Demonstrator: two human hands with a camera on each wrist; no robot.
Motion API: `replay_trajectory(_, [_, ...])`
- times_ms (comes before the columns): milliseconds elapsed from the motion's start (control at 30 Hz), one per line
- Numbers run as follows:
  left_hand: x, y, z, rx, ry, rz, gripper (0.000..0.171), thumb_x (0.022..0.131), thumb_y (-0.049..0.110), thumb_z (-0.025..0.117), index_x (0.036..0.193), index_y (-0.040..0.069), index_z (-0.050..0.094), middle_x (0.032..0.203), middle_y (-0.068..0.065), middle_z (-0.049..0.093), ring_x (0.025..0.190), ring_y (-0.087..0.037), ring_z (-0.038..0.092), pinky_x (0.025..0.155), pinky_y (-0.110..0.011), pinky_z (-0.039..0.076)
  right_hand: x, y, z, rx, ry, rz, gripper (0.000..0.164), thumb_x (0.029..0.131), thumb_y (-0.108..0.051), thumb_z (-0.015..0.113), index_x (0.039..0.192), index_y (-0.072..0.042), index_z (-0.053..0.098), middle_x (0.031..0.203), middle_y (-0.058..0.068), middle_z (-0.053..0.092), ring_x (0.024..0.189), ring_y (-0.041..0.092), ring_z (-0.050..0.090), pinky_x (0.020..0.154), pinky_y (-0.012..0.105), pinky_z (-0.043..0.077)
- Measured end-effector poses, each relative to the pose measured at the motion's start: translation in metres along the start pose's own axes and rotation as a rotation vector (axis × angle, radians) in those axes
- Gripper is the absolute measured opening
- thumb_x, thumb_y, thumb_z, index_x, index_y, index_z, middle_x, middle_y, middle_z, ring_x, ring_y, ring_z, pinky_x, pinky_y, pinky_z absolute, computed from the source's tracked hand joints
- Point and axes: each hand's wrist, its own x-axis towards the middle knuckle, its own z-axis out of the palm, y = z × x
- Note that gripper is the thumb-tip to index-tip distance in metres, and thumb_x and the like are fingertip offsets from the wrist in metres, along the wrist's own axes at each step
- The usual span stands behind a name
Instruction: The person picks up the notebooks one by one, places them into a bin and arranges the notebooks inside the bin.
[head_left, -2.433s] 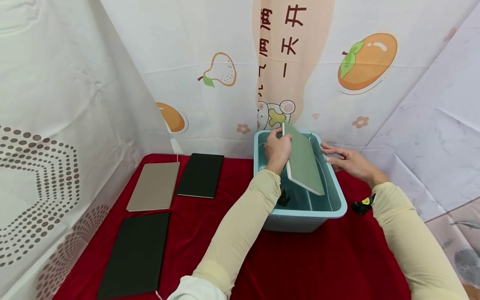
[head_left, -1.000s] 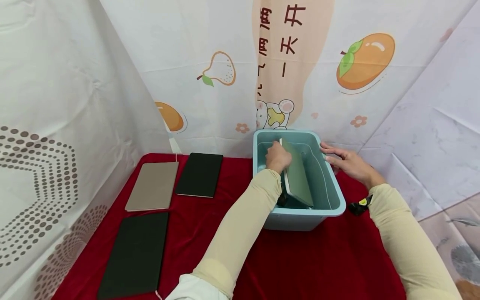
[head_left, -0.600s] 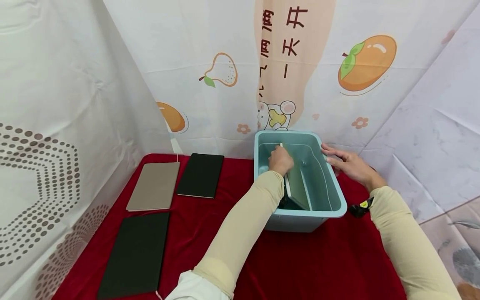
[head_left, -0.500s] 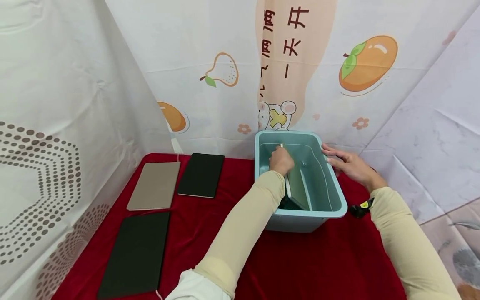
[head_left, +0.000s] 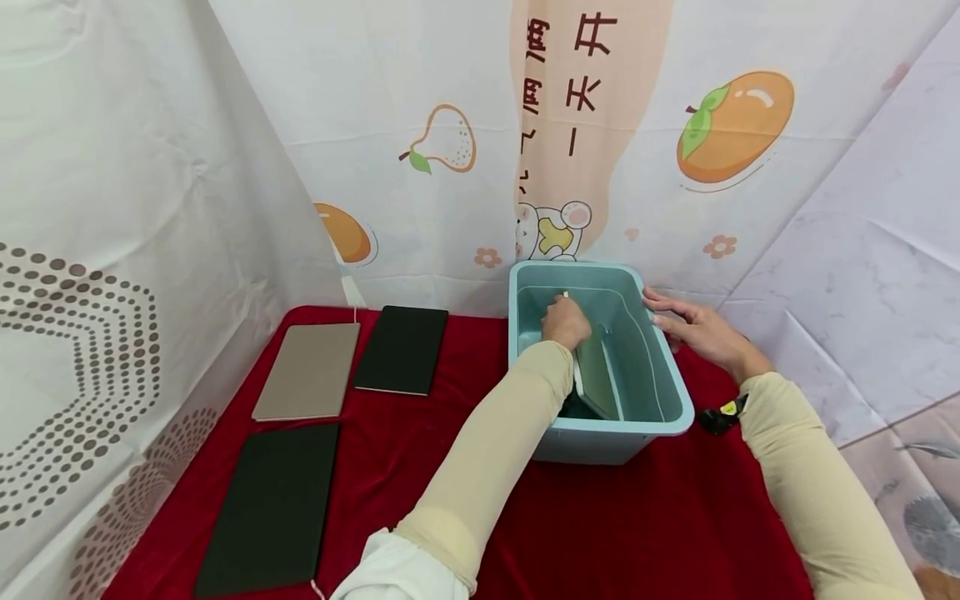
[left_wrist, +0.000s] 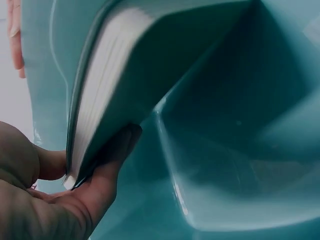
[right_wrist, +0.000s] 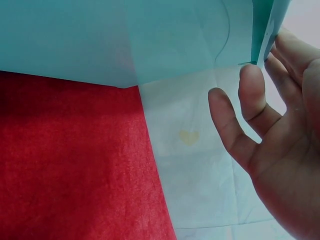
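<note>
My left hand [head_left: 566, 322] is down inside a light blue plastic bin [head_left: 626, 427], gripping a green notebook [head_left: 597, 383] by its edge. Seen from the left wrist, the thumb lies on one cover and the fingers on the other, with the white page edges [left_wrist: 107, 65] showing between. The notebook stands on edge, leaning slightly, below the bin's rim. My right hand [head_left: 697, 329] touches the bin's right rim from outside. In the right wrist view, that hand's lower fingers [right_wrist: 252, 92] stay extended beside the outer wall.
Left of the bin, a taupe notebook [head_left: 309, 371], a small black notebook [head_left: 402, 350] and a larger black one [head_left: 270, 508] lie flat on the red cloth [head_left: 645, 533]. A printed curtain [head_left: 450, 208] hangs right behind the bin.
My left hand has lowered the green notebook from above the rim down into the bin, turning it more upright. In the last half second it shifts only slightly. The right hand stays at the rim.
</note>
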Motion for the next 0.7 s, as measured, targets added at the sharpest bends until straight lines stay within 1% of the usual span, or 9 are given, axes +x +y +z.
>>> replay_trajectory(133, [0.0017,0.0027,0.0025,0.022,-0.006,0.002,0.071,0.096,0.019,0.066,0.156,0.002,0.031,0.135,-0.019,0.063,0.126,-0.032,0.062,0.097,-0.038,0.057,0.0016,0.001,-0.0006,0.005,0.013,0.0,0.05,0.106,-0.024,0.055,0.153,-0.007,0.047,0.17,0.002,0.029,0.069,0.018,0.056,0.067,0.027,0.053])
replay_trajectory(233, [0.0015,0.0047,0.0043,0.048,-0.006,-0.009,0.071,0.096,0.021,0.066,0.156,0.003,0.032,0.134,-0.017,0.064,0.125,-0.03,0.063,0.095,-0.036,0.058,0.0015,0.001,-0.0006,0.015,0.023,0.012,0.049,0.106,-0.022,0.056,0.152,-0.009,0.048,0.169,0.005,0.029,0.07,0.019,0.057,0.067,0.028,0.054])
replay_trajectory(367, [0.0016,0.004,0.0065,0.06,-0.008,-0.034,0.072,0.095,0.021,0.067,0.156,0.005,0.033,0.136,-0.015,0.064,0.125,-0.028,0.064,0.095,-0.035,0.057,0.002,0.0007,0.0015,0.032,0.015,0.014,0.049,0.106,-0.021,0.056,0.152,-0.008,0.048,0.17,0.007,0.028,0.069,0.02,0.056,0.067,0.028,0.053])
replay_trajectory(433, [0.0016,0.003,0.0075,0.063,-0.013,-0.035,0.072,0.095,0.02,0.067,0.156,0.005,0.033,0.136,-0.015,0.063,0.124,-0.028,0.064,0.096,-0.035,0.057,0.002,0.0009,0.0023,0.04,0.01,0.011,0.049,0.106,-0.021,0.056,0.152,-0.008,0.048,0.17,0.007,0.028,0.068,0.019,0.056,0.066,0.028,0.053])
replay_trajectory(533, [0.0009,0.0018,0.0085,0.045,-0.024,-0.023,0.07,0.097,0.019,0.065,0.157,0.005,0.031,0.133,-0.016,0.064,0.12,-0.029,0.065,0.091,-0.035,0.058,0.0014,0.0011,0.0024,0.044,0.005,0.009,0.049,0.107,-0.021,0.055,0.153,-0.009,0.047,0.17,0.008,0.027,0.068,0.021,0.055,0.066,0.029,0.053])
replay_trajectory(633, [-0.0003,0.0004,0.0085,0.026,-0.039,-0.004,0.068,0.099,0.016,0.061,0.158,0.005,0.029,0.129,-0.018,0.065,0.115,-0.03,0.067,0.085,-0.036,0.059,0.0014,0.0013,0.0021,0.042,0.001,0.015,0.049,0.107,-0.022,0.054,0.154,-0.01,0.046,0.171,0.008,0.025,0.07,0.025,0.054,0.068,0.031,0.053])
replay_trajectory(700, [-0.0009,0.0005,0.0085,0.02,-0.044,0.006,0.067,0.1,0.016,0.059,0.158,0.005,0.028,0.127,-0.018,0.066,0.113,-0.031,0.067,0.083,-0.036,0.059,0.0015,0.0009,0.0015,0.039,0.001,0.024,0.05,0.107,-0.024,0.054,0.155,-0.011,0.045,0.171,0.007,0.024,0.071,0.027,0.054,0.069,0.032,0.053])
